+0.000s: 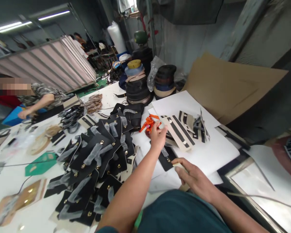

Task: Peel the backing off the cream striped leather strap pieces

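My left hand (158,136) reaches over the bright orange strips (149,123), thumb and fingers slightly apart; whether it touches a strip is unclear. Just right of it lies a beige panel with black stripes (178,133). My right hand (192,176) is closed on a small pale beige piece (179,165), mostly hidden by the fingers. Its fingertips are at the lower corner of a black panel (165,159) with a gold-coloured fitting and a greyish wrapped strip. To the left spreads a heap of similar black panels (97,155) with gold-coloured fittings.
Stacked webbing rolls (138,87) stand at the table's back. Brown cardboard (232,87) leans at the right, behind a white sheet (208,158). More striped pieces (196,127) lie on that sheet. Across the table, another person's arm (42,103) reaches over black items. A green piece (41,164) lies left.
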`<state>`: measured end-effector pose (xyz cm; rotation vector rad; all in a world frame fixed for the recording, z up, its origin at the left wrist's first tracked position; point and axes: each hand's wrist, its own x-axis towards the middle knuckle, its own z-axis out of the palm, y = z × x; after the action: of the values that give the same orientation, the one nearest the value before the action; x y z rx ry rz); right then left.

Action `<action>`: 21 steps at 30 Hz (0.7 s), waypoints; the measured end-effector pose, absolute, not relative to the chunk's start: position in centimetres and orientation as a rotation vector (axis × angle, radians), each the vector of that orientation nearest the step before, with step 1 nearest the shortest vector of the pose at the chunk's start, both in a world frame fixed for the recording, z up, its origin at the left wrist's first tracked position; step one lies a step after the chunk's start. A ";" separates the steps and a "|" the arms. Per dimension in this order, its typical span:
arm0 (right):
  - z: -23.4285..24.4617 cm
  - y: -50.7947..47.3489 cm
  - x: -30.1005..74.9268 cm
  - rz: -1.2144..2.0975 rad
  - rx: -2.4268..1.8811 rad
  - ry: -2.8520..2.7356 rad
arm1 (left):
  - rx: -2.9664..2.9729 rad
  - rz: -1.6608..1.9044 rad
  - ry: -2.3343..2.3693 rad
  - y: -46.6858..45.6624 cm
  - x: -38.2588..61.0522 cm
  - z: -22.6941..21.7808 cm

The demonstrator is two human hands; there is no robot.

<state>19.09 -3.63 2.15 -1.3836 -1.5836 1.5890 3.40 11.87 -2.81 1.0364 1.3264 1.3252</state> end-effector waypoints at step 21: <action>-0.2 -4.8 12.2 1.738 -1.484 -1.744 | 0.640 1.262 2.050 -9.8 -16.1 -12.2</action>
<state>12.25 -4.83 -0.16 -1.4841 -1.7440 1.7384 -16.07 -9.80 -12.20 0.6396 2.0497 1.2615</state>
